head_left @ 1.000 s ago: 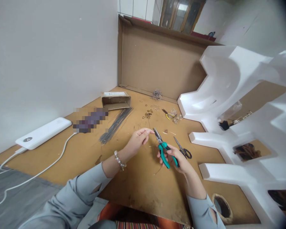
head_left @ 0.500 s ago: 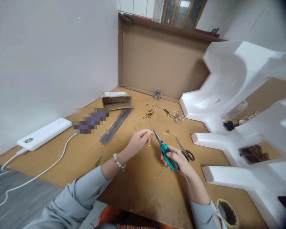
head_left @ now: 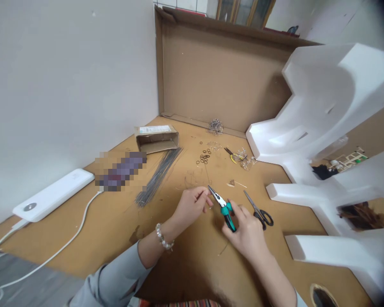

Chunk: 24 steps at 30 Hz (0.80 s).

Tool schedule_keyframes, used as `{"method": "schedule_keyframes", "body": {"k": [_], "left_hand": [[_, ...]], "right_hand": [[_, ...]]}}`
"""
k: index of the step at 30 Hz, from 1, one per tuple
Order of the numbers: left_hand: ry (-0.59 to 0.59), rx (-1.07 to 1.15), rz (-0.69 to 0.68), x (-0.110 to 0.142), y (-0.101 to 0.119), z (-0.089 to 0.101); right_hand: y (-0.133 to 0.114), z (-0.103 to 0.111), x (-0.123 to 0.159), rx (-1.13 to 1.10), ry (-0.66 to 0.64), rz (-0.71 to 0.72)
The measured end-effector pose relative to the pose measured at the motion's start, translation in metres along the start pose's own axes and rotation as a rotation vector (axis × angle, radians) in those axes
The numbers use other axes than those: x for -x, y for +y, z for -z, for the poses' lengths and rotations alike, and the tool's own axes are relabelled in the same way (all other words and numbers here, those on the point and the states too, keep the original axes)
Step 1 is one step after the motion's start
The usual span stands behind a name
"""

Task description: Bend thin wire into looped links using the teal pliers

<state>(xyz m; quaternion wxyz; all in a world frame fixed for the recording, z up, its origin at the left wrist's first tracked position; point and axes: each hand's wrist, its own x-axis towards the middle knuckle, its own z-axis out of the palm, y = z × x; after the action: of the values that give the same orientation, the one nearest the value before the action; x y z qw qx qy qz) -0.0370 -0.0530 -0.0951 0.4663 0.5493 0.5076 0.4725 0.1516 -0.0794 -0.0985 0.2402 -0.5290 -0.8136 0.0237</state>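
My right hand (head_left: 247,232) is closed round the teal handles of a pair of needle-nose pliers (head_left: 222,205), whose jaws point up and left toward my left hand (head_left: 192,204). The left fingers are pinched together right at the plier tips, on something thin that I cannot make out. Both hands hover just above the brown cardboard work surface (head_left: 185,260). A beaded bracelet (head_left: 163,238) sits on my left wrist.
Black scissors (head_left: 259,211) lie right of the pliers. A bundle of thin wires (head_left: 160,172), small dark rings (head_left: 204,157), a cardboard box (head_left: 156,136), yellow-handled cutters (head_left: 231,155) and wire tangles lie farther back. White foam blocks (head_left: 320,128) stand right; a white power bank (head_left: 53,194) lies left.
The view has tilted and both hands have come nearer to me. The right hand has turned over the pliers, and the plier tips now meet the left fingertips.
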Motion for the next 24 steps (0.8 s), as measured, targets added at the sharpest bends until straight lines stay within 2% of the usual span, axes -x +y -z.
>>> {"method": "schedule_keyframes", "body": {"k": [2,5,8,11,14,17,20,24], "left_hand": [[0.017,0.035,0.056,-0.002,-0.002,0.0],[0.003,0.092,0.097,-0.004,-0.005,0.001],[-0.05,0.178,0.128,-0.005,-0.006,0.003],[-0.097,0.258,0.117,-0.005,-0.004,0.006],[-0.1,0.266,0.095,-0.007,-0.002,0.01],[-0.126,0.274,0.045,-0.008,0.001,0.017],[-0.309,0.356,0.041,-0.005,0.006,0.023],[-0.574,0.405,0.177,0.001,0.015,0.021]], "right_hand": [[-0.004,0.0,-0.001,0.202,0.04,0.042],[-0.007,0.006,-0.004,0.382,0.017,0.118],[-0.007,0.014,-0.008,0.44,-0.023,0.176],[-0.01,0.023,-0.014,0.375,-0.042,0.123],[-0.013,0.032,-0.023,0.154,-0.075,-0.052],[-0.007,0.04,-0.03,-0.22,-0.13,-0.24],[0.005,0.043,-0.029,-0.645,-0.147,-0.41],[0.008,0.037,-0.018,-1.12,-0.208,-0.522]]}}
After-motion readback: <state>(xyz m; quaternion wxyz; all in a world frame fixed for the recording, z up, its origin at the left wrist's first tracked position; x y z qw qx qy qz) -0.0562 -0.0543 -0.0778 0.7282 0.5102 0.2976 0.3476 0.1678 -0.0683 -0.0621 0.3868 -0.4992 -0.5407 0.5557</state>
